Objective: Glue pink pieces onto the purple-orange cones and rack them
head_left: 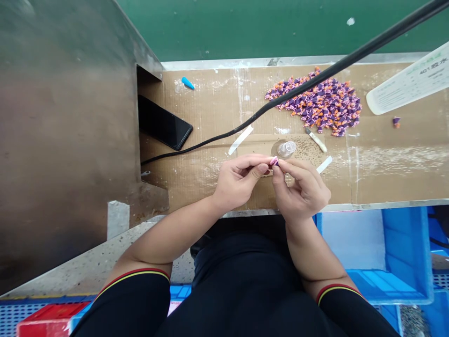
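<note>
Above the front part of the cardboard-covered bench, my left hand (239,180) and my right hand (300,189) meet fingertip to fingertip. Both are closed in a pinch on one small pink and purple piece (274,161), partly covered by the fingers. Just beyond the fingers a small clear cup (286,149) stands on a speckled cardboard sheet (257,146). A short blade-like tool with a pale handle (317,141) lies right of the cup. Farther back is a heap of similar purple, pink and orange pieces (328,105).
A black cable (257,113) crosses over the bench. At left stand a metal housing (66,121) and a black phone (164,122). A blue cone-shaped cap (187,83) lies behind. At right are a white bottle (410,82), a single piece (396,122) and, below, a blue crate (407,252).
</note>
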### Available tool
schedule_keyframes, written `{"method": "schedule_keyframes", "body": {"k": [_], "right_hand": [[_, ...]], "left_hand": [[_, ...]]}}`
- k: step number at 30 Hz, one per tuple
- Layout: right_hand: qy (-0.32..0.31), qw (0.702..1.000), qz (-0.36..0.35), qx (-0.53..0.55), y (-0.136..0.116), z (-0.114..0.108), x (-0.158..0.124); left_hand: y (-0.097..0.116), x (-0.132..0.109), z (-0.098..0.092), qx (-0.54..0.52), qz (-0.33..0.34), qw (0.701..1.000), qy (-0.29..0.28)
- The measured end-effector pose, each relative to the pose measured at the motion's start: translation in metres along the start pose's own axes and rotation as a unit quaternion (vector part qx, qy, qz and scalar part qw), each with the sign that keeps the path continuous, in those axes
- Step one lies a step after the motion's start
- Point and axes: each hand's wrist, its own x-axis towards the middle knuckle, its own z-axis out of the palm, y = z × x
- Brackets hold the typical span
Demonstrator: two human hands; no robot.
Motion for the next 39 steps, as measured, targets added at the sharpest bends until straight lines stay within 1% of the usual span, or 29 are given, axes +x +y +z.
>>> {"method": "schedule_keyframes", "body": {"k": [6,12,15,17,19,21,22,24,26,28,30,32,34,35,37,39], "right_hand": [[0.0,1.0,-0.003,0.015,0.001,0.0,0.0],[-0.004,1.0,-0.007,-0.008,0.001,-0.001,0.0],[-0.004,1.0,-0.008,-0.002,0.0,0.001,0.0],[-0.006,1.0,-0.008,0.007,0.001,0.001,0.001],[-0.019,1.0,-0.007,0.021,0.007,-0.005,0.006],[-0.053,0.998,-0.006,0.027,0.019,-0.021,0.013],[-0.082,0.996,-0.007,0.022,0.027,-0.032,0.017],[-0.17,0.985,-0.017,-0.009,0.045,-0.058,0.027],[-0.276,0.959,-0.049,-0.044,0.061,-0.084,0.034],[-0.366,0.924,-0.095,-0.056,0.072,-0.101,0.038],[-0.429,0.892,-0.133,-0.047,0.076,-0.108,0.037],[-0.475,0.867,-0.147,-0.043,0.075,-0.106,0.034],[-0.498,0.855,-0.134,-0.05,0.072,-0.101,0.03],[-0.498,0.857,-0.118,-0.051,0.071,-0.1,0.028],[-0.473,0.877,-0.072,-0.041,0.068,-0.103,0.021],[-0.42,0.907,-0.006,-0.028,0.066,-0.108,0.012]], "left_hand": [[-0.001,0.0,0.0,0.004,-0.007,1.0,0.0],[0.0,0.0,0.0,0.0,-0.019,1.0,0.005],[0.0,0.0,0.0,0.001,-0.019,1.0,0.006],[-0.001,0.001,0.0,0.002,-0.014,1.0,-0.002],[-0.001,0.001,0.0,-0.005,-0.014,1.0,-0.021],[-0.003,0.002,0.0,-0.02,-0.024,0.999,-0.043],[-0.004,0.002,0.0,-0.027,-0.029,0.998,-0.049],[-0.006,0.002,0.0,-0.033,-0.035,0.998,-0.047],[-0.008,0.002,0.0,-0.028,-0.031,0.999,-0.035],[-0.01,0.003,0.0,-0.019,-0.021,0.999,-0.025],[-0.012,0.003,0.0,-0.01,-0.013,1.0,-0.021],[-0.014,0.004,-0.001,0.003,-0.005,1.0,-0.019],[-0.017,0.005,-0.003,0.018,0.007,1.0,-0.018],[-0.018,0.005,-0.004,0.023,0.015,0.999,-0.018],[-0.02,0.005,-0.005,0.026,0.03,0.999,-0.017],[-0.022,0.005,-0.006,0.027,0.037,0.999,-0.015]]}}
